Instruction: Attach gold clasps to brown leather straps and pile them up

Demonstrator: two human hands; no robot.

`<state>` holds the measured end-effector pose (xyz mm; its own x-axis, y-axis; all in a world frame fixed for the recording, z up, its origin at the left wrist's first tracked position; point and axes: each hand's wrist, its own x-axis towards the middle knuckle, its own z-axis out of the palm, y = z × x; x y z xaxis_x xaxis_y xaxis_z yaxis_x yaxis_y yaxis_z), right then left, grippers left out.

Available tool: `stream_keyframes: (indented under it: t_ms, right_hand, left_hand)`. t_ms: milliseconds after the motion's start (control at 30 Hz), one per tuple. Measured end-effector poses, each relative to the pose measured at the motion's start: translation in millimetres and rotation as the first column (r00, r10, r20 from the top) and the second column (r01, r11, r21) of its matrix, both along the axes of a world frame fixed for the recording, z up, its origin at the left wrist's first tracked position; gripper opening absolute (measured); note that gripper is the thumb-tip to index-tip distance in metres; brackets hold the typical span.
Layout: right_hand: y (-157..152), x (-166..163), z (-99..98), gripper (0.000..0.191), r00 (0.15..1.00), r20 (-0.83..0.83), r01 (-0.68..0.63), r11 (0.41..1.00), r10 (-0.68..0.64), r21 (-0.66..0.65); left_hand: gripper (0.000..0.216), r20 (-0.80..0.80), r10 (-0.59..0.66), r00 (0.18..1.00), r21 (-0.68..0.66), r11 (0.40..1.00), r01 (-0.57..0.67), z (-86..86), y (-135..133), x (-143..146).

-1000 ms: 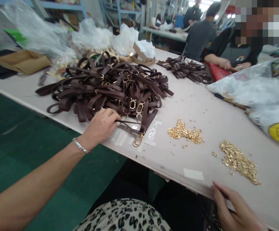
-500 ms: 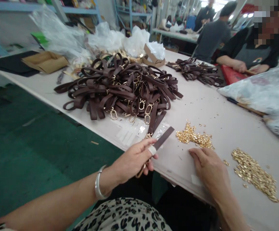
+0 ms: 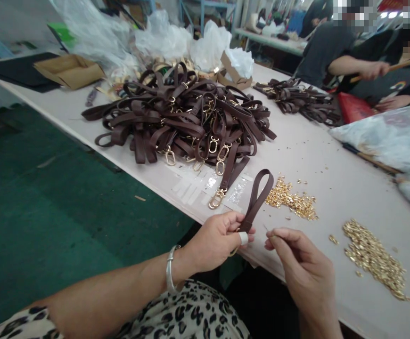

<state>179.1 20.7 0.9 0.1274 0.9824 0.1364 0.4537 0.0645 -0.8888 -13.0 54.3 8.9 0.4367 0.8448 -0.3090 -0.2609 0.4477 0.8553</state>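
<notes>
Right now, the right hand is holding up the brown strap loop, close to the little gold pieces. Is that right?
Not quite. In the head view it is the left hand that holds up the brown strap loop, not the right. The right hand is beside it with its fingertips pinched together. The rest is right: the loop stands close to the little gold pieces on the table.

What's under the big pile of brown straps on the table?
Clear plastic strips poke out from under the pile of brown straps at its near edge. Whatever lies beneath the pile's middle is covered.
</notes>
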Motion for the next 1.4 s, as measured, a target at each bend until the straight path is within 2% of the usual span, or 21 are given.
stream_keyframes:
  t_ms: [67, 167, 267, 433, 500, 567, 633, 733, 800, 867, 933, 1000, 1033, 1067, 1133, 1200, 1267, 1400]
  right_hand:
    - [-7, -16, 0.2, 0.018, 0.991, -0.135, -0.024, 0.999, 0.02, -0.022]
    - [-10, -29, -0.7, 0.018, 0.973, -0.229, -0.024, 0.997, 0.006, -0.075]
    - [-10, -29, -1.3, 0.018, 0.969, -0.249, -0.015, 0.994, -0.012, -0.105]
    - [-12, -23, -3.1, 0.013, 0.971, -0.23, -0.091, 0.992, 0.069, -0.087]
    - [-14, -23, -3.9, 0.011, 0.972, -0.216, -0.115, 0.989, 0.093, -0.092]
    - [-17, -24, -4.9, 0.01, 0.973, -0.21, -0.123, 0.987, 0.101, -0.099]
    - [-20, -28, -6.7, 0.008, 0.968, -0.24, -0.096, 0.99, 0.069, -0.103]
    - [-23, -34, -10.4, 0.01, 0.943, -0.329, 0.009, 0.993, -0.047, -0.116]
    - [-24, -38, -12.1, 0.014, 0.927, -0.358, 0.068, 0.99, -0.109, -0.127]
    - [-25, -36, -12.2, 0.016, 0.932, -0.345, 0.069, 0.988, -0.113, -0.139]
    - [-25, -26, -10.8, 0.016, 0.963, -0.256, 0.047, 0.989, -0.081, -0.137]
    - [-22, -3, -9.5, 0.016, 0.994, -0.06, 0.086, 0.993, -0.091, -0.078]
    - [-20, 13, -9.3, 0.016, 0.987, 0.072, 0.143, 0.99, -0.142, -0.018]
    - [-18, 31, -9.8, 0.018, 0.954, 0.208, 0.21, 0.976, -0.217, 0.056]
    - [-12, 70, -12.5, 0.022, 0.805, 0.469, 0.308, 0.932, -0.363, 0.193]
    - [-4, 104, -16.9, 0.025, 0.614, 0.69, 0.308, 0.921, -0.383, 0.238]
    - [3, 126, -21.4, 0.024, 0.488, 0.81, 0.267, 0.939, -0.325, 0.216]
    - [13, 139, -27.2, 0.022, 0.434, 0.866, 0.224, 0.961, -0.247, 0.162]
  left_hand:
    - [0.023, 0.015, -0.043, 0.999, 0.063, 0.997, 0.042, 0.2, -3, 2]
    - [0.028, 0.012, -0.097, 0.995, 0.139, 0.986, 0.095, -1.0, -6, 2]
    - [0.028, -0.044, -0.112, 0.993, 0.175, 0.977, 0.118, -4.1, -7, 1]
    - [0.03, -0.18, -0.107, 0.978, 0.265, 0.952, 0.153, -6.3, -11, 0]
    - [0.029, -0.253, -0.095, 0.963, 0.327, 0.928, 0.178, -5.0, -14, -1]
    - [0.029, -0.385, -0.036, 0.922, 0.427, 0.879, 0.212, -4.0, -17, -3]
    - [0.032, -0.507, 0.048, 0.861, 0.525, 0.809, 0.264, -4.3, -20, -5]
    - [0.041, -0.554, 0.091, 0.828, 0.604, 0.728, 0.324, -6.7, -21, -7]
    - [0.041, -0.531, 0.066, 0.845, 0.612, 0.719, 0.328, -8.2, -22, -5]
    - [0.04, -0.477, 0.005, 0.879, 0.575, 0.758, 0.308, -9.5, -22, -1]
    - [0.039, -0.37, -0.093, 0.924, 0.45, 0.852, 0.267, -11.4, -21, 4]
    - [0.043, -0.243, -0.154, 0.958, 0.269, 0.938, 0.219, -14.3, -20, 7]
    - [0.045, -0.207, -0.155, 0.966, 0.187, 0.963, 0.195, -15.7, -20, 7]
    - [0.048, -0.199, -0.144, 0.969, 0.128, 0.977, 0.171, -16.8, -19, 6]
    - [0.052, -0.238, -0.123, 0.963, 0.066, 0.988, 0.143, -17.7, -18, 4]
    - [0.053, -0.27, -0.109, 0.957, 0.03, 0.992, 0.121, -16.9, -17, 0]
    - [0.053, -0.263, -0.077, 0.962, 0.022, 0.996, 0.086, -15.5, -17, -3]
    - [0.045, -0.24, -0.032, 0.97, 0.046, 0.998, 0.044, -13.3, -16, -4]
